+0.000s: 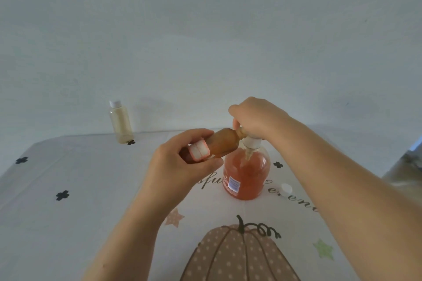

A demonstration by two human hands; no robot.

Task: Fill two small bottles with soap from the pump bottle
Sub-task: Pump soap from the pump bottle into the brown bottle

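A clear pump bottle of orange soap stands mid-table. My right hand sits over its white pump head, fingers curled down on it. My left hand grips a small bottle that looks orange, tilted nearly sideways, its open mouth against the pump spout under my right fingers. A white label with a pink border shows on the small bottle by my thumb. A second small bottle with a white cap and pale cream content stands upright at the table's far left edge. A loose white cap lies right of the pump bottle.
The table wears a white cloth printed with black crosses, script lettering, stars and a large pumpkin near the front. A plain pale wall rises right behind the table's far edge. Something dark shows at the far right border.
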